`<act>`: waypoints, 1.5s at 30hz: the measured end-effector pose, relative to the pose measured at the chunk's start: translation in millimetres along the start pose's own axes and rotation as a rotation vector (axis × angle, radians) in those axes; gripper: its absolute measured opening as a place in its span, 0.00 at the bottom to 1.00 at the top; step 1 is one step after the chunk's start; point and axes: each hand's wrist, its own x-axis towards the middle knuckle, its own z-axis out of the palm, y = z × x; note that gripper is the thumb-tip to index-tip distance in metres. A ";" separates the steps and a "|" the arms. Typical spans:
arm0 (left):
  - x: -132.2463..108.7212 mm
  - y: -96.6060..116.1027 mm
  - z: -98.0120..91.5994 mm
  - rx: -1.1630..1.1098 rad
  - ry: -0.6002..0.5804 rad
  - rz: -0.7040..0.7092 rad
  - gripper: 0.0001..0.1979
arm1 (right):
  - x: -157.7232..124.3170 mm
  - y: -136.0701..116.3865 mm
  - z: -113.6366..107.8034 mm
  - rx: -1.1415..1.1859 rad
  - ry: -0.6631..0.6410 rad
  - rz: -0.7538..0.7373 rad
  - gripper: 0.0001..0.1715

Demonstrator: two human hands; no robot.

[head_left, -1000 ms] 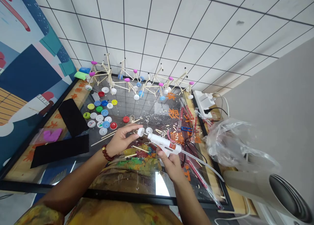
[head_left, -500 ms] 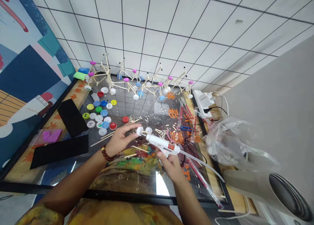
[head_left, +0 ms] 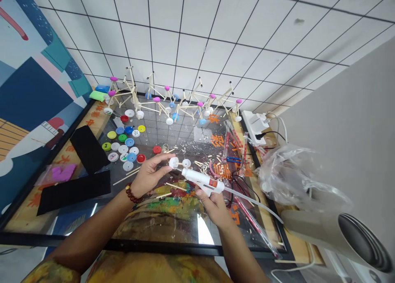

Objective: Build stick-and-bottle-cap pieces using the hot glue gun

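Observation:
My left hand (head_left: 148,174) pinches a small white bottle cap (head_left: 173,162) with a thin stick on it, held just above the glass-topped table (head_left: 173,229). My right hand (head_left: 213,204) grips a white hot glue gun (head_left: 202,180) whose nozzle points at that cap; a clear glue stick trails from its back to the right. A second white cap (head_left: 186,163) lies on the table just beyond the nozzle. Loose wooden sticks lie under and beside my hands.
Several coloured bottle caps (head_left: 126,145) lie at the left centre. Stick-and-cap models (head_left: 168,104) line the back edge. Black foam sheets (head_left: 84,145) and purple foam (head_left: 60,172) are at the left. A power strip (head_left: 255,122), a plastic bag (head_left: 288,178) and cables sit right.
Both hands with the cap and the glue gun have shifted slightly left and up in the picture; the grip on each is unchanged.

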 end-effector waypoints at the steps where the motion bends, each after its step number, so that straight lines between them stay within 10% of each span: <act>1: 0.0 -0.1 -0.1 -0.006 0.000 -0.006 0.17 | 0.3 -0.5 -0.2 -0.003 -0.005 -0.005 0.18; 27: 3.2 -5.9 0.9 -0.249 0.130 -0.109 0.19 | 9.0 -1.6 -7.1 0.080 0.225 -0.024 0.17; 36: 10.8 -1.5 -4.6 -0.440 0.324 -0.081 0.19 | 77.0 5.4 -56.3 -0.208 0.322 0.107 0.26; 45: 19.9 4.1 -14.1 -0.547 0.444 -0.071 0.21 | 120.3 27.2 -50.8 -0.605 0.398 0.206 0.21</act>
